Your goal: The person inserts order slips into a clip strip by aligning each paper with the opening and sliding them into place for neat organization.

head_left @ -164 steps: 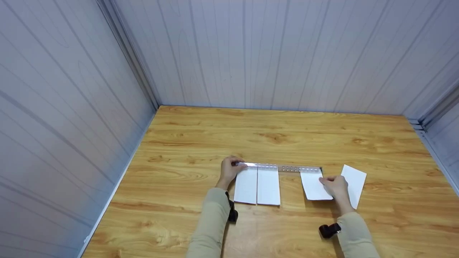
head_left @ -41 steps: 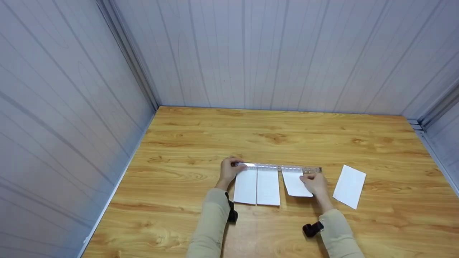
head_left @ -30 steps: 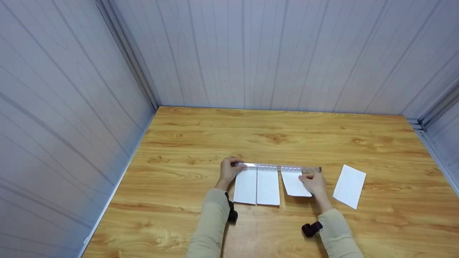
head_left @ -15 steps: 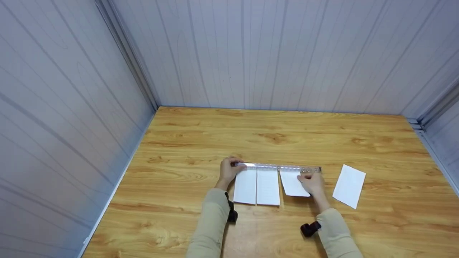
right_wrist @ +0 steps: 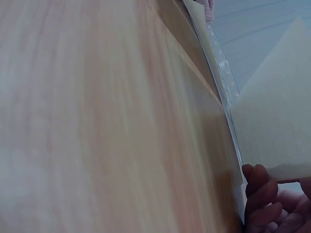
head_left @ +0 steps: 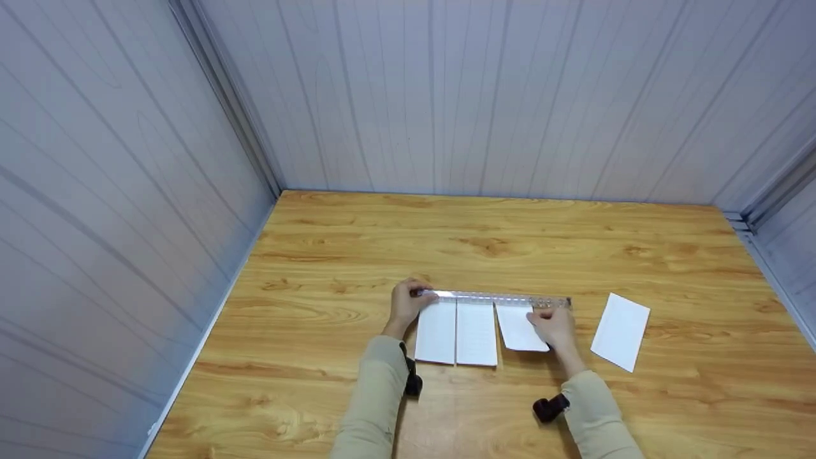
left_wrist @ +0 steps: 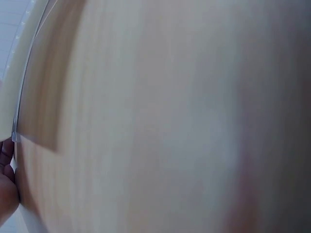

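My left hand (head_left: 408, 305) pinches the left end of a clear plastic ruler (head_left: 475, 297), thumb on top, near the corner of the first white paper (head_left: 437, 331). A second white paper (head_left: 477, 333) lies close beside it, its top edge along the ruler. In my right hand (head_left: 554, 326) the right edge of a third white paper (head_left: 519, 330) is pinched; this paper is tilted, its top against the ruler. The right wrist view has the fingers (right_wrist: 262, 194) at the edge of the raised paper (right_wrist: 277, 111). Only part of the left hand (left_wrist: 7, 179) shows in the left wrist view.
A fourth white paper (head_left: 621, 331) lies slanted on the wooden table (head_left: 484, 248), right of my right hand. Pale panelled walls (head_left: 408, 95) stand behind and at the sides. A dark wrist camera (head_left: 549, 408) sits on each sleeve.
My right hand has carried the third paper leftward along the ruler, quickly at first, then by small shifts, nearing the second paper. The fourth paper is now uncovered. My left hand stays in place.
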Available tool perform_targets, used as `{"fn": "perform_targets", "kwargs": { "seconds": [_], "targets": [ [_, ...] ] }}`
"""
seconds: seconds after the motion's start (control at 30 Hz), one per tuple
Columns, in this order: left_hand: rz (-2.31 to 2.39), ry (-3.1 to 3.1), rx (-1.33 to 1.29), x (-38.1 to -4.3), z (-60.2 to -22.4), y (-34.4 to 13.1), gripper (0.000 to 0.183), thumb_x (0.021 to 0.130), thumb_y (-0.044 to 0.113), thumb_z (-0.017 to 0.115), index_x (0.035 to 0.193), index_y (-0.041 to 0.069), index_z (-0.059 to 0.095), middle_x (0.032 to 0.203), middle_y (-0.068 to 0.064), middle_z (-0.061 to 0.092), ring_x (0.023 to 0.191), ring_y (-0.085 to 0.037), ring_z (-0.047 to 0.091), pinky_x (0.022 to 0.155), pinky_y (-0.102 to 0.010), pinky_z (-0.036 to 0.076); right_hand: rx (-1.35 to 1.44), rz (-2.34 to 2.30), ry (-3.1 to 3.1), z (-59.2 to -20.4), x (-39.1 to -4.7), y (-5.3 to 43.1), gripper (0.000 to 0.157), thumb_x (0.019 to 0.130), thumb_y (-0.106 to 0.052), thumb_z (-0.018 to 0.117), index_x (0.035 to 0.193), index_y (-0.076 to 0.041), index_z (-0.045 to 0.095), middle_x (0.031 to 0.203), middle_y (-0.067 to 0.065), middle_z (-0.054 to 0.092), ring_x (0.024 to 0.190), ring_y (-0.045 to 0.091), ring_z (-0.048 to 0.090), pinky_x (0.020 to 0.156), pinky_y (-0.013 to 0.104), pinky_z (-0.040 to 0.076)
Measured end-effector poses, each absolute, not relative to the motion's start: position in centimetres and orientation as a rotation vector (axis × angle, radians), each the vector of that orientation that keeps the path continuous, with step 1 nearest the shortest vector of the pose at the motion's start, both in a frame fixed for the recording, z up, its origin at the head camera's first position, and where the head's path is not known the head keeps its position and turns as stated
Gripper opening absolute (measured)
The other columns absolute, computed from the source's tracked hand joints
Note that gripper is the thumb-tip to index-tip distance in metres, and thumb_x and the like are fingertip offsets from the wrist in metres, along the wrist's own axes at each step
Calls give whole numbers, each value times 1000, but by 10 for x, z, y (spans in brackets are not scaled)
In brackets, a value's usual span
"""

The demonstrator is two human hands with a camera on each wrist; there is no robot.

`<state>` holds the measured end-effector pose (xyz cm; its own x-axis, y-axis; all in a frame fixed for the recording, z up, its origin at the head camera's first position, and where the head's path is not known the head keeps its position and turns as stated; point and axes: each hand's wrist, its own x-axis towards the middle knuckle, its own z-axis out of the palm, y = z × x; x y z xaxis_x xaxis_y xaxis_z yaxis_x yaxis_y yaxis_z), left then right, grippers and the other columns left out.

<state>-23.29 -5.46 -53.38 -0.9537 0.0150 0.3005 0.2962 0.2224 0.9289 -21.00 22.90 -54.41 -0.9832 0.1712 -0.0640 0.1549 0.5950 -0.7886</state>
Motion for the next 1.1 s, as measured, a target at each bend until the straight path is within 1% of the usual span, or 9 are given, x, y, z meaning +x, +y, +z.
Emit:
{"fn": "perform_targets", "kwargs": {
  "seconds": [0.2,0.3,0.4,0.5,0.57,0.67,0.73,1.0,1.1],
  "targets": [
    [-1797,-2286,-273,-233,-534,-54,15,68,-11,68,80,-18,61,79,-33,55,76,-46,52,69,-52,43,-277,1354,-2821,-543,-209,228,21,78,-13,62,75,8,67,67,11,63,66,23,54,57,30,42],
    [-1818,-2285,-257,-240,-545,-55,16,68,-10,69,80,-17,62,79,-32,56,77,-46,52,70,-52,42,-262,1347,-2833,-543,-209,228,24,79,-12,62,82,11,66,77,19,64,75,30,56,63,35,44],
    [-1799,-2304,-237,-248,-560,-57,16,68,-6,71,80,-13,64,79,-28,58,77,-41,54,70,-47,45,-250,1356,-2840,-542,-208,229,25,79,-12,61,86,13,65,82,22,63,78,32,56,66,37,45],
    [-1754,-2337,-221,-252,-568,-57,16,68,-1,73,80,-9,67,79,-21,60,76,-33,56,68,-36,46,-243,1370,-2841,-542,-208,229,25,79,-12,61,85,12,65,80,21,63,76,30,56,64,35,45],
    [-1735,-2354,-215,-252,-568,-58,15,69,1,73,80,-7,67,79,-19,60,75,-30,56,66,-31,46,-249,1374,-2844,-542,-208,229,23,79,-12,61,81,10,66,74,16,63,71,26,55,60,32,43],
    [-1720,-2352,-230,-252,-569,-58,15,69,2,73,80,-7,67,78,-17,60,73,-27,55,64,-27,45,-261,1374,-2848,-542,-208,229,21,79,-13,61,73,6,67,63,6,59,64,20,50,55,27,39],
    [-1712,-2357,-225,-252,-568,-58,15,69,2,74,80,-7,67,78,-17,60,72,-25,55,63,-26,44,-262,1369,-2849,-542,-208,230,21,79,-13,61,70,5,66,61,3,57,61,18,47,54,26,37],
    [-1709,-2384,-190,-252,-568,-57,15,69,4,74,80,-4,68,79,-15,61,74,-22,56,65,-25,45,-208,1355,-2835,-542,-207,230,21,80,-11,61,82,10,66,78,18,64,76,29,57,65,33,45],
    [-1705,-2386,-186,-252,-569,-57,15,69,3,73,81,-4,68,79,-15,61,74,-22,56,65,-25,45,-209,1379,-2828,-542,-206,231,21,80,-10,61,83,10,66,77,16,64,72,25,56,62,30,44]
  ]
}}
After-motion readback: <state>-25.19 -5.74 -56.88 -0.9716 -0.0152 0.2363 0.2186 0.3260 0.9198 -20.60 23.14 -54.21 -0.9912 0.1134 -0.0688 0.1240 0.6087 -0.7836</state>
